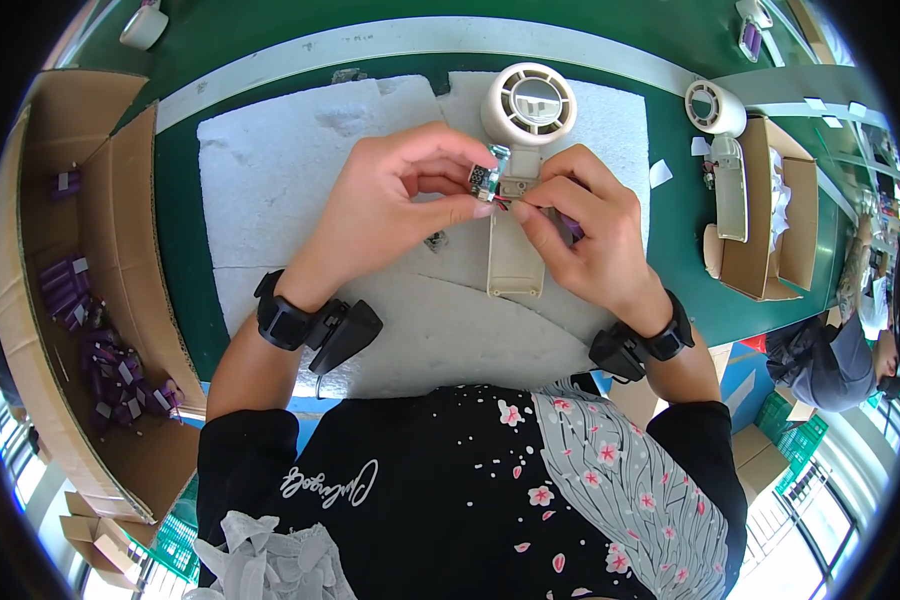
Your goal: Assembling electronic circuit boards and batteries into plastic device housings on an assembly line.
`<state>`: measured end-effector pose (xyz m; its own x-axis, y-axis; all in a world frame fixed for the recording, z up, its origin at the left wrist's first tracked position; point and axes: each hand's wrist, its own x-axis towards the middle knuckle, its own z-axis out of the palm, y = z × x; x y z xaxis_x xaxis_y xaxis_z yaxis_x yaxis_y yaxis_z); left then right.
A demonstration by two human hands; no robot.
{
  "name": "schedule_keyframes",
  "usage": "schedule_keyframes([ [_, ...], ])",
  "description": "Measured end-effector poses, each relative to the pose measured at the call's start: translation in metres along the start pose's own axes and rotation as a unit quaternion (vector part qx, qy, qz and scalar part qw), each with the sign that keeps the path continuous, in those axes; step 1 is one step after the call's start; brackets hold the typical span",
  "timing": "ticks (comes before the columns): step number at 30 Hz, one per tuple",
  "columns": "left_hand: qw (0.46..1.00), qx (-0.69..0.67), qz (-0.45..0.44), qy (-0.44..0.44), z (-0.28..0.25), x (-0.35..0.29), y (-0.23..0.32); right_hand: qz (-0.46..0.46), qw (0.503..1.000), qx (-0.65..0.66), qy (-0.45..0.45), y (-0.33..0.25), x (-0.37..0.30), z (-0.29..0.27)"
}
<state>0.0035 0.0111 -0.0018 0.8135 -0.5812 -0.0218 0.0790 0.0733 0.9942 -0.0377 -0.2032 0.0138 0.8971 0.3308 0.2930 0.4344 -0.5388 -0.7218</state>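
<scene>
My left hand [395,205] is closed on a small green circuit board [484,180], held between thumb and fingers. Red and black wires [502,203] run from the board's lower edge to my right hand [592,228], whose thumb and forefinger pinch them. A purple cylindrical battery [572,228] shows partly under the curled fingers of that hand; most of it is hidden. Just beyond and below the hands lies a cream handheld fan [536,103], its round head at the far side and its hollow handle shell [516,262] open towards me.
A white foam sheet [300,160] covers part of the green table. At left stands a cardboard box [120,235] holding several purple batteries [120,380]. On the right are another fan [715,108], a cream casing [730,190] and an open carton [805,220]. Another person [835,365] is farther right.
</scene>
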Motion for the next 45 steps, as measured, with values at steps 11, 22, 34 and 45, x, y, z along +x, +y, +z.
schedule_keyframes([
  [11,0.992,0.106,0.07,-0.017,0.004,0.002,0.002,-0.013,1.0,-0.001,0.008,0.002,-0.001,0.002],
  [22,0.994,0.1,0.033,0.02,0.011,-0.002,-0.001,-0.009,0.998,-0.033,0.057,-0.003,0.0,0.006],
  [34,0.987,0.139,0.056,0.054,0.015,-0.003,-0.003,0.002,0.997,-0.042,0.067,-0.003,0.0,0.006],
  [45,0.947,0.281,0.133,0.085,0.018,-0.001,0.0,-0.01,0.995,-0.053,0.085,-0.001,0.0,0.008],
])
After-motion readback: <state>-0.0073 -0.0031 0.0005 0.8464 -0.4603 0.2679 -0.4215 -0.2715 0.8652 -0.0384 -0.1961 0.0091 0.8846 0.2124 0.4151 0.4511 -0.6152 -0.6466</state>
